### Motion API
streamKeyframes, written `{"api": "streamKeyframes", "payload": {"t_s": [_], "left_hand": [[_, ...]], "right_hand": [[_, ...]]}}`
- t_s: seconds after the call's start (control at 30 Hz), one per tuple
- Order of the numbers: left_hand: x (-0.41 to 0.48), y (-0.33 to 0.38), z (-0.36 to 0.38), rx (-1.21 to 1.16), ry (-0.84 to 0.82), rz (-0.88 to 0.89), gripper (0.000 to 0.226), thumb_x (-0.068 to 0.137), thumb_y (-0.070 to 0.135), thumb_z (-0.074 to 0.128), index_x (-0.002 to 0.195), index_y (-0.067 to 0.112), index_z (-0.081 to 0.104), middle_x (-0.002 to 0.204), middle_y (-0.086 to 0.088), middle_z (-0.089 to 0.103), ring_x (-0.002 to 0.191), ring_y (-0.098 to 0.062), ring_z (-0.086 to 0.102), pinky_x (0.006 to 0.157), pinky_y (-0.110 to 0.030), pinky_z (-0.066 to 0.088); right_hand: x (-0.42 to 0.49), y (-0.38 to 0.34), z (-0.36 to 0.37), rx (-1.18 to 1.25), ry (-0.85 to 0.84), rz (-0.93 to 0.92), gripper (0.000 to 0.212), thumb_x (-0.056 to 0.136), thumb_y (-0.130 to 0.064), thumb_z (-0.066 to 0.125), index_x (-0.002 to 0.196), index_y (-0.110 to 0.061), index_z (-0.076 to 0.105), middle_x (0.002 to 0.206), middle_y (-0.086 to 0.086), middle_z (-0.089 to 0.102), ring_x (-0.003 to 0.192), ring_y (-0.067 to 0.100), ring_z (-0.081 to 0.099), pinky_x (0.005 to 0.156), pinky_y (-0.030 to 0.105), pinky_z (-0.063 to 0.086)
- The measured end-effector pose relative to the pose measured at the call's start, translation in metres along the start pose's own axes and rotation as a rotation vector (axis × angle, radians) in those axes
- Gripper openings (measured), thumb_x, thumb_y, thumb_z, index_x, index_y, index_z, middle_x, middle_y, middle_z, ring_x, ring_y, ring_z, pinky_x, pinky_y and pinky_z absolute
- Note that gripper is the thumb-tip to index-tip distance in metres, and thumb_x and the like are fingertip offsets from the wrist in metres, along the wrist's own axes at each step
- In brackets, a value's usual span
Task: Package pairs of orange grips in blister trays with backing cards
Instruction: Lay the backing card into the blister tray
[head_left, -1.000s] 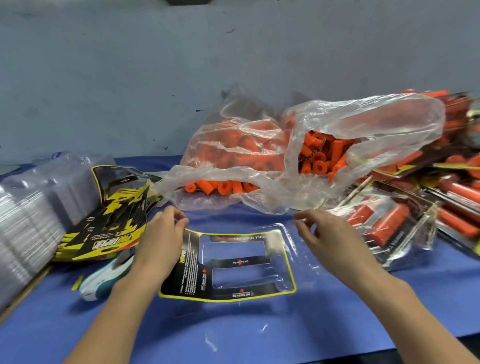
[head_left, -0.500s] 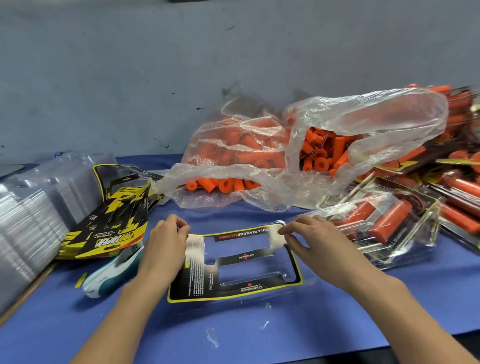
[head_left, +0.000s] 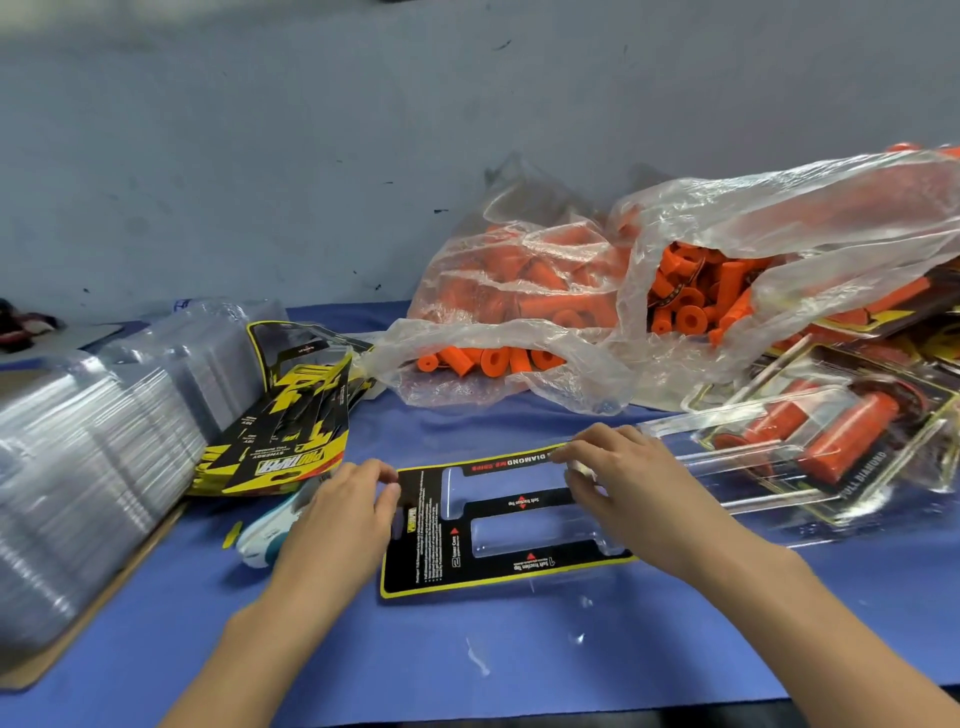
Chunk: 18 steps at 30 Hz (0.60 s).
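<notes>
Two hands hold a black card (head_left: 498, 530) in its clear tray on the blue table (head_left: 519, 665): left hand (head_left: 343, 512) pinching its left edge, right hand (head_left: 623, 483) now gripping the far edge, further left than before. Grips (head_left: 685, 301) fill a bag (head_left: 779, 218) beyond.

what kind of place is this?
Likely a small hand-packing bench: a plastic bag of orange grips, a stack of clear blister trays, and finished packs piled on the right.
</notes>
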<state>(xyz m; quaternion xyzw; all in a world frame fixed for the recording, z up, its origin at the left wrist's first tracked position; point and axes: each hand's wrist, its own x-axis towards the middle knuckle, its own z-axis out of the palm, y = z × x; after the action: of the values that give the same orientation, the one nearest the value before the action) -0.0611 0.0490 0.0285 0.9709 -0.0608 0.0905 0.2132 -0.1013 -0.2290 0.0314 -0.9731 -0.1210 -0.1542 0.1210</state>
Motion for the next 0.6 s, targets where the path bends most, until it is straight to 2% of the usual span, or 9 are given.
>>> {"api": "streamKeyframes", "payload": {"t_s": [0.17,0.3,0.47,0.6], "left_hand": [[-0.016,-0.016,0.005,0.042,-0.109,-0.033,0.026,0.102,0.034,0.046,0.125,0.025,0.055,0.127,-0.001,0.056,0.119,-0.022,0.052,0.096,-0.036,0.042],[-0.019,-0.018,0.011,0.153,-0.158,0.056,0.038,0.104,0.040,0.038,0.138,0.026,0.047,0.153,0.007,0.033,0.134,-0.022,0.033,0.110,-0.033,0.027],[-0.023,-0.014,0.015,0.141,-0.178,0.176,0.054,0.102,0.053,0.031,0.150,0.028,0.031,0.158,0.013,0.022,0.144,-0.010,0.017,0.116,-0.032,0.023],[-0.026,-0.009,0.014,0.170,-0.204,0.201,0.058,0.102,0.055,0.027,0.153,0.029,0.025,0.160,0.016,0.019,0.146,-0.007,0.012,0.117,-0.031,0.020]], "right_hand": [[0.012,-0.027,0.015,0.022,0.003,-0.023,0.039,0.103,-0.040,0.038,0.141,-0.035,0.043,0.144,-0.012,0.040,0.132,0.015,0.035,0.109,0.028,0.022],[0.018,-0.030,0.021,-0.007,0.007,0.006,0.042,0.103,-0.041,0.037,0.145,-0.036,0.039,0.150,-0.012,0.035,0.138,0.014,0.030,0.113,0.029,0.018],[0.021,-0.012,0.004,0.014,0.118,0.086,0.032,0.101,-0.026,0.048,0.130,-0.029,0.059,0.124,-0.009,0.062,0.113,0.019,0.056,0.100,0.032,0.034],[0.015,0.009,-0.002,-0.028,0.113,0.183,0.030,0.100,-0.023,0.048,0.127,-0.029,0.061,0.121,-0.006,0.064,0.112,0.025,0.057,0.095,0.038,0.037]]}}
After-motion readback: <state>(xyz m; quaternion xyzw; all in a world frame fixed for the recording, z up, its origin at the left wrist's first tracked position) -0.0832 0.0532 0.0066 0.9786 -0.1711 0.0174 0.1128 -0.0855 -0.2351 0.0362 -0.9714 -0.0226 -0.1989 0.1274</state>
